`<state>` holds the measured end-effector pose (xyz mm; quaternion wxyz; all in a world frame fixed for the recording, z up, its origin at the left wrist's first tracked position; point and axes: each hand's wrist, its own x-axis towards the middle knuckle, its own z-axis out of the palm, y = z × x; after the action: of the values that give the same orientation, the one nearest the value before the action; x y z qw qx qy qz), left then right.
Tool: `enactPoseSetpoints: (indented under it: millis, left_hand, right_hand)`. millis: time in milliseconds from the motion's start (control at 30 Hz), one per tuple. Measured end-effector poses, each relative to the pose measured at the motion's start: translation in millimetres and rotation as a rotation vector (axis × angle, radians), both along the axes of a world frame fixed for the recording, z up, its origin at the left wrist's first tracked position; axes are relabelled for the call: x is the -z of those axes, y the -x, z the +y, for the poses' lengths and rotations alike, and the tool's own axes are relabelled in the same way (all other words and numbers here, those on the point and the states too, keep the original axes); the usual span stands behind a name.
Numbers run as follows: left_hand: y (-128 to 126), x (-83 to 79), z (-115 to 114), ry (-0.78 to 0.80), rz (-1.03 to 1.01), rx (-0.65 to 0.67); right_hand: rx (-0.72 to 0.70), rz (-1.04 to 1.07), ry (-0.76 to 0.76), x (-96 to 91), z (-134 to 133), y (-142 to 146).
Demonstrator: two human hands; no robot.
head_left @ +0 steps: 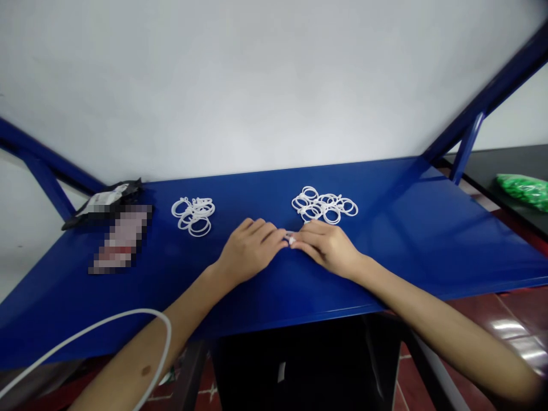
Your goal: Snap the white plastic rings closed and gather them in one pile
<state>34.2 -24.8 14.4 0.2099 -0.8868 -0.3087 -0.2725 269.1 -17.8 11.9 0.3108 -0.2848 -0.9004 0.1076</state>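
My left hand [248, 248] and my right hand [327, 245] rest on the blue table [428, 240], fingertips meeting at the middle. Between the fingertips of both hands a small white plastic ring piece [291, 240] is pinched; most of it is hidden by the fingers. Just beyond my right hand lies a pile of several white plastic rings [324, 205]. A smaller pile of white rings [194, 215] lies farther left, beyond my left hand.
A black packet with a white label [107, 200] and a blurred-out flat item [122, 240] lie at the table's left end. A white cable [107, 325] loops over my left forearm. Something green [522, 191] sits on a dark surface at far right. A white wall stands behind.
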Motion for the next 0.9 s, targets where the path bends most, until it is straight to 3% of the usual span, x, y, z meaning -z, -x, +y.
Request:
enactPoseSetpoints:
  millis: [167,233,300,567,733,900]
  left_hand:
    - [53,10.0,35,0.16,-0.042,-0.56]
    - [75,16.8,44,0.181,-0.018,-0.696]
    - [89,21.7,49,0.203,0.017,-0.749]
    - [90,22.3,50,0.343,0.008,-0.614]
    - [76,21.6,46,0.41,-0.111,-0.404]
    - [41,15.9,27,0.369,-0.168,-0.108]
  right_hand:
    - [0.39,0.01,-0.164,-3.2,24,-29]
    - [0.532,-0.043,-0.177,-2.5,33,-44]
    - [0.604,-0.101,-0.155,-0.8,41,-56]
    - [0.618,-0.078,-0.079,-2.9,41,-59]
    - [0.555,-0.013,-0.095,-6.0,35,-47]
    - [0.357,0.041,-0.03,-4.8,21,-27]
